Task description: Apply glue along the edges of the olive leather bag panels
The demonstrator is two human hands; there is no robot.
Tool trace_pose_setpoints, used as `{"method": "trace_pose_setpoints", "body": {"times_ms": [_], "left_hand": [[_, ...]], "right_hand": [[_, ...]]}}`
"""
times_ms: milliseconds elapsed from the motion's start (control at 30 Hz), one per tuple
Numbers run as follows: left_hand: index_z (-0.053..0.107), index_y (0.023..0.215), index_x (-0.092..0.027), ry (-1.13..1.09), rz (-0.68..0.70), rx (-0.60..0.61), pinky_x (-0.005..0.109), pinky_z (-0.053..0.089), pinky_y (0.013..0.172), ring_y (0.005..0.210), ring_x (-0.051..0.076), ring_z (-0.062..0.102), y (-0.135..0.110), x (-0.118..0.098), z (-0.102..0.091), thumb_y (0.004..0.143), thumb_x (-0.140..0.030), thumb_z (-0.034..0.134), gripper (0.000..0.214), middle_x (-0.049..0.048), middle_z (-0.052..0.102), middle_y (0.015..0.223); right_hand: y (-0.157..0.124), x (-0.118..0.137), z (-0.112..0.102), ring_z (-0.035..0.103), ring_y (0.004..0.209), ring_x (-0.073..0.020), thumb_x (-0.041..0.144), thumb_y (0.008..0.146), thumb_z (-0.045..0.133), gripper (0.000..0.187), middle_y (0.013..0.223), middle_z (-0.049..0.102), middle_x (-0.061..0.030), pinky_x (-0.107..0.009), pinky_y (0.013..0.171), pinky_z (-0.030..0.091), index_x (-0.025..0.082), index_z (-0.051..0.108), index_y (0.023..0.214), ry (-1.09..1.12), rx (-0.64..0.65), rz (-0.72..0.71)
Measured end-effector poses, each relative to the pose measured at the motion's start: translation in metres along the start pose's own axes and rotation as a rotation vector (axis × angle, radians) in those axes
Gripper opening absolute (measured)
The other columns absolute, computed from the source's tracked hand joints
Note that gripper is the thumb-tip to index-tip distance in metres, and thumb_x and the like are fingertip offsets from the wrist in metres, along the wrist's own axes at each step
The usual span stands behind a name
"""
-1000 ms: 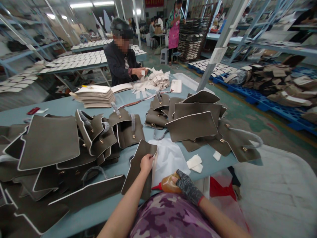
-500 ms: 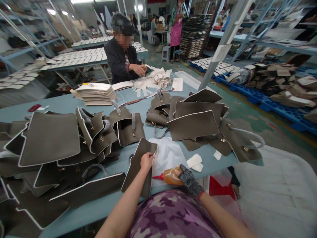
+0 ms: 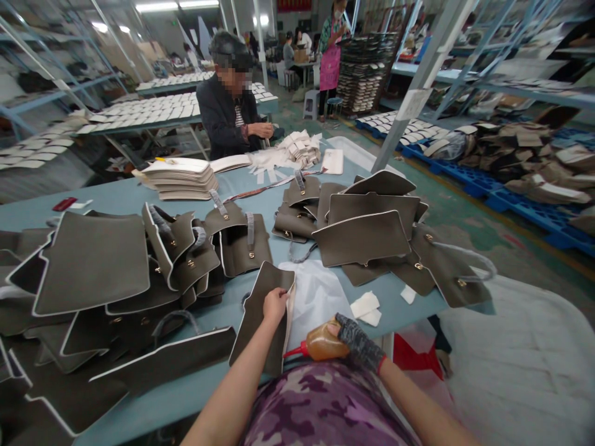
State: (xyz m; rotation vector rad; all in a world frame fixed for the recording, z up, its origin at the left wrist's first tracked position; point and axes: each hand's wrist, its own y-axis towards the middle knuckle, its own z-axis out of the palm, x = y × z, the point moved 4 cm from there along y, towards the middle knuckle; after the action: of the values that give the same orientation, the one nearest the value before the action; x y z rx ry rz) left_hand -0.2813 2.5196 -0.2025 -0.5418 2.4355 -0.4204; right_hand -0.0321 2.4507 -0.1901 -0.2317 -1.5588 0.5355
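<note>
At the left, dark panels with white edging (image 3: 93, 263) lie heaped on the blue table (image 3: 118, 197). Nearer the middle, the brown piece (image 3: 260, 310) lies flat in front of the person, the bare left hand (image 3: 275, 305) pinching its pale right edge. Just beside, over a white sheet (image 3: 318, 288), the half-gloved right hand (image 3: 351, 339) is wrapped around an amber bottle (image 3: 325, 344), its red nozzle (image 3: 297, 351) at that edge's lower end; whether it touches, I can't tell. I'd judge this to be gluing the edge, which calls for a steady tip and even squeeze.
</note>
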Motion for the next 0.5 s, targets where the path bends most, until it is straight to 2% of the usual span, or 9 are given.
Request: {"method": "trace_pose_setpoints", "body": {"times_ms": [100, 167, 233, 333, 400, 500], "left_hand": [[0.072, 0.105, -0.015, -0.014, 0.021, 0.007, 0.022, 0.048, 0.085, 0.097, 0.016, 0.068, 0.002, 0.001, 0.001, 0.086, -0.021, 0.061, 0.022, 0.0087, 0.075, 0.105], [0.071, 0.106, -0.013, -0.018, 0.043, 0.025, 0.022, 0.049, 0.082, 0.088, 0.014, 0.069, 0.001, 0.001, 0.002, 0.091, -0.02, 0.054, 0.024, 0.0082, 0.075, 0.098], [0.071, 0.106, -0.013, -0.019, 0.08, 0.04, 0.021, 0.049, 0.083, 0.087, 0.012, 0.068, -0.003, 0.0, 0.004, 0.092, -0.015, 0.049, 0.026, 0.0079, 0.074, 0.098], [0.07, 0.109, -0.013, 0.054, 0.199, 0.024, 0.022, 0.047, 0.092, 0.099, 0.013, 0.064, -0.016, 0.001, 0.008, 0.09, -0.01, 0.049, 0.028, 0.0089, 0.068, 0.11], [0.068, 0.113, -0.014, 0.21, 0.315, -0.022, 0.026, 0.047, 0.095, 0.105, 0.015, 0.061, -0.027, 0.005, 0.014, 0.092, -0.011, 0.044, 0.033, 0.01, 0.065, 0.115], [0.06, 0.127, -0.019, 0.501, 0.506, -0.098, 0.037, 0.046, 0.099, 0.114, 0.02, 0.057, -0.04, 0.012, 0.026, 0.092, -0.009, 0.039, 0.043, 0.0114, 0.061, 0.126]], "right_hand": [[0.004, -0.001, -0.011, 0.05, 0.045, -0.0114, 0.054, 0.065, 0.069, 0.035, 0.057, 0.061, 0.0011, -0.023, 0.038, 0.039, 0.02, 0.06, 0.071, 0.308, -0.017, 0.155], [0.008, -0.005, -0.016, 0.046, 0.041, -0.0093, 0.054, 0.063, 0.069, 0.037, 0.054, 0.058, 0.003, -0.019, 0.034, 0.032, 0.021, 0.059, 0.076, 0.517, -0.044, 0.228], [0.015, -0.008, -0.015, 0.05, 0.046, -0.0095, 0.051, 0.06, 0.071, 0.04, 0.059, 0.06, 0.0025, -0.017, 0.036, 0.033, 0.021, 0.059, 0.084, 0.734, -0.018, 0.234], [0.03, -0.02, -0.004, 0.057, 0.058, -0.011, 0.042, 0.055, 0.076, 0.046, 0.069, 0.064, 0.0001, -0.016, 0.042, 0.04, 0.021, 0.058, 0.091, 1.113, 0.062, 0.259], [0.041, -0.033, 0.004, 0.06, 0.062, -0.0118, 0.038, 0.055, 0.077, 0.045, 0.072, 0.067, -0.0012, -0.016, 0.045, 0.044, 0.02, 0.059, 0.092, 1.203, 0.053, 0.296], [0.051, -0.049, 0.011, 0.063, 0.058, -0.0146, 0.037, 0.06, 0.074, 0.039, 0.068, 0.07, -0.0036, -0.018, 0.044, 0.044, 0.018, 0.061, 0.092, 1.155, 0.028, 0.326]]}}
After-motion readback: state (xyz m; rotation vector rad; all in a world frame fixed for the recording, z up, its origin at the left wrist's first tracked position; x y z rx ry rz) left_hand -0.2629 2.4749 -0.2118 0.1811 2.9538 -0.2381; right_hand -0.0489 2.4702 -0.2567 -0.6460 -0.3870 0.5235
